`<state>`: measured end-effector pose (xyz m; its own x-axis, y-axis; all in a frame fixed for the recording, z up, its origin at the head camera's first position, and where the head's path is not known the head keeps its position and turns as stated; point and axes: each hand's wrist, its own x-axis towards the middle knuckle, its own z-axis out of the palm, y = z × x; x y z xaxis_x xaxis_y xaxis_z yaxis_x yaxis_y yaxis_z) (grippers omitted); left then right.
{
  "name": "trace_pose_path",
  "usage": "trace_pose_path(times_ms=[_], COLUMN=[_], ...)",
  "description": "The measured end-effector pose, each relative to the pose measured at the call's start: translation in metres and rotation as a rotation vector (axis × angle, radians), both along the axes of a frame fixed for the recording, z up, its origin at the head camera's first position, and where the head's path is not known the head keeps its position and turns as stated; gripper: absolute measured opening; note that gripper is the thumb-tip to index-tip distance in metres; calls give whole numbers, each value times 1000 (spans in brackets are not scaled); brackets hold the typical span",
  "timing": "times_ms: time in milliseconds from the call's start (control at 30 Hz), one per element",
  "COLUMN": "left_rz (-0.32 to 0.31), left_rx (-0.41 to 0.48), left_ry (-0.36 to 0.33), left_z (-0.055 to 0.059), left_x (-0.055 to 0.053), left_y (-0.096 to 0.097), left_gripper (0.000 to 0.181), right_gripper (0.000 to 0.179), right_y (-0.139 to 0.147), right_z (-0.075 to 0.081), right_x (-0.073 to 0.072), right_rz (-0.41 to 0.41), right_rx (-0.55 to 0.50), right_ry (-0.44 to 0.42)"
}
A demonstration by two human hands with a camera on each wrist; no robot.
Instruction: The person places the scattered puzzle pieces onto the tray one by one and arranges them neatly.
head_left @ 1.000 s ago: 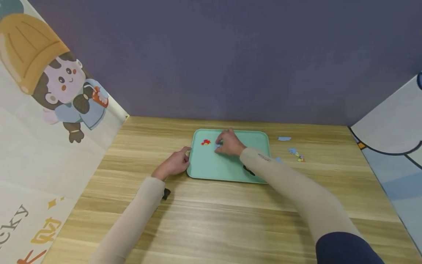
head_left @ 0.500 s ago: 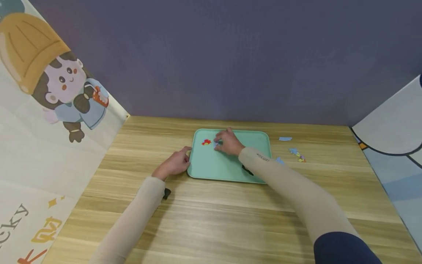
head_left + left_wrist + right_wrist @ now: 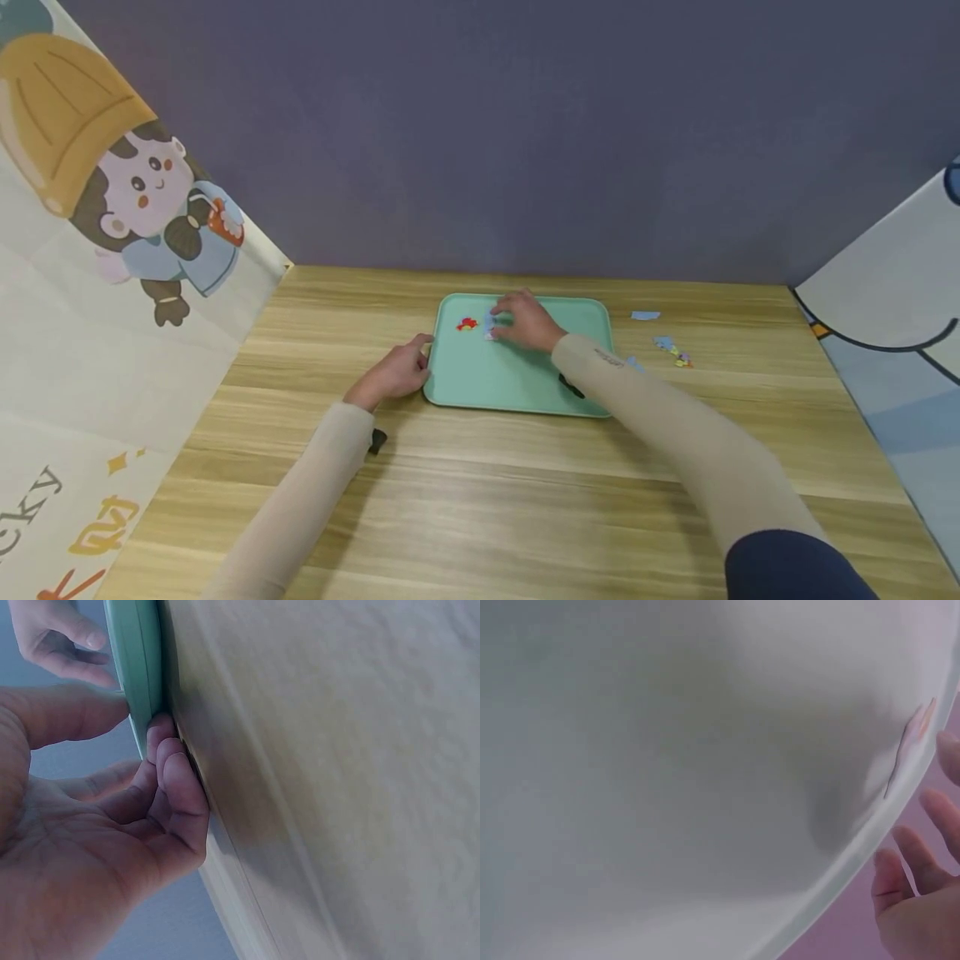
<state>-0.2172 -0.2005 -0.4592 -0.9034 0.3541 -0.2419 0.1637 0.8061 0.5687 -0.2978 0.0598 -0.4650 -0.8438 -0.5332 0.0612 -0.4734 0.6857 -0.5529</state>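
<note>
A mint-green tray [image 3: 491,379] lies on the wooden table. At its left edge my left hand [image 3: 396,372] pinches the rim; the left wrist view shows the thumb [image 3: 82,712] over it and the fingers curled below. Inside the tray, my right hand [image 3: 528,323] has its fingers spread beside a flat light-blue puzzle piece [image 3: 489,325], partly covered by the fingertips. Nothing shows between thumb and fingers. Left of that piece lies a red and yellow puzzle piece [image 3: 467,324]. In the right wrist view, a pale piece [image 3: 907,750] lies near the rim, close to the fingertips.
Right of the tray, several loose pieces lie on the table: a blue strip [image 3: 645,316], a blue piece [image 3: 663,342] beside a yellow and purple one [image 3: 682,359], and another blue one [image 3: 634,364] by the sleeve. A dark wall [image 3: 525,150] stands behind the table.
The right hand's fingers have drawn off the light-blue piece slightly to the right, and more of the piece shows. My left hand has stayed at the tray's edge.
</note>
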Motion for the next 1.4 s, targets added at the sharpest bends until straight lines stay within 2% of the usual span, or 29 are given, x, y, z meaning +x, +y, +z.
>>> trace_pose_path(times_ms=[367, 633, 1067, 1233, 1400], left_rz=[12, 4, -16, -21, -12], left_rx=[-7, -2, 9, 11, 1], left_ry=[-2, 0, 17, 20, 15], left_z=[4, 3, 2, 1, 0], left_x=[3, 2, 1, 2, 1], left_y=[1, 1, -3, -3, -2], left_gripper=[59, 59, 58, 58, 58], right_gripper=[39, 38, 46, 46, 45], right_y=[31, 64, 92, 111, 135], right_z=[14, 22, 28, 29, 27], right_x=[6, 23, 34, 46, 55], right_rz=[-42, -78, -89, -128, -148], right_rx=[-18, -71, -51, -19, 11], right_ry=[-29, -29, -23, -67, -45])
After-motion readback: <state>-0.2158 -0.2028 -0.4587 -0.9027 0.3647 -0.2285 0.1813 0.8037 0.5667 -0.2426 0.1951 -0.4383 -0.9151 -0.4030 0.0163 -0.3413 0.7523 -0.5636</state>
